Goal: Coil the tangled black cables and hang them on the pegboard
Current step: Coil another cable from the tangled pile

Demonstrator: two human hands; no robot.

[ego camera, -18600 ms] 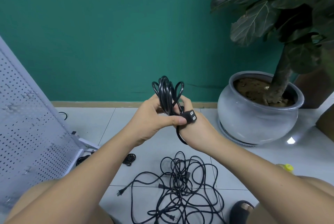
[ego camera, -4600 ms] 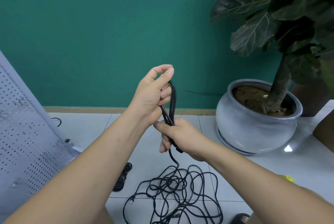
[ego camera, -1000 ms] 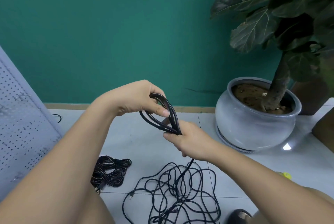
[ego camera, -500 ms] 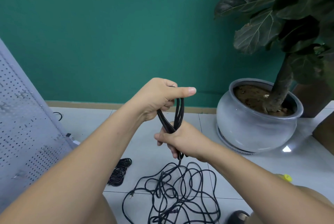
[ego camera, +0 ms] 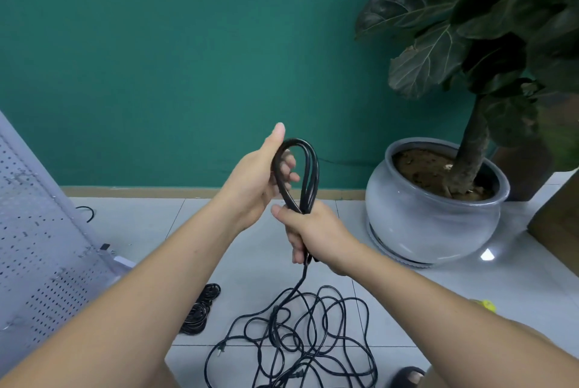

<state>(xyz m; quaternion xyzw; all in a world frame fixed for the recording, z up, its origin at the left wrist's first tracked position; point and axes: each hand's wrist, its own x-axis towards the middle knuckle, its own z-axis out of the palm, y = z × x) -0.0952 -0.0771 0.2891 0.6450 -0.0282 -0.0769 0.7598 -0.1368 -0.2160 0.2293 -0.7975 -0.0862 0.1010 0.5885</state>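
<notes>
Cables (ego camera: 294,340) lie tangled on the floor (ego camera: 141,218) nearest us. One strand rises to our R hand (ego camera: 316,234), a tight fist round the base of a loop (ego camera: 308,168). L hand (ego camera: 253,187) is just above: thumb straight up, fingers curled round the loop's left side. A wound coil (ego camera: 200,309) sits left of the tangle, near the pegboard (ego camera: 31,246). Plant pot (ego camera: 432,224) is further right, by the green wall (ego camera: 156,58).

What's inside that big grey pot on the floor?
Brown soil and the plant's trunk rising from it. The pot wall hides everything below the soil surface.
</notes>
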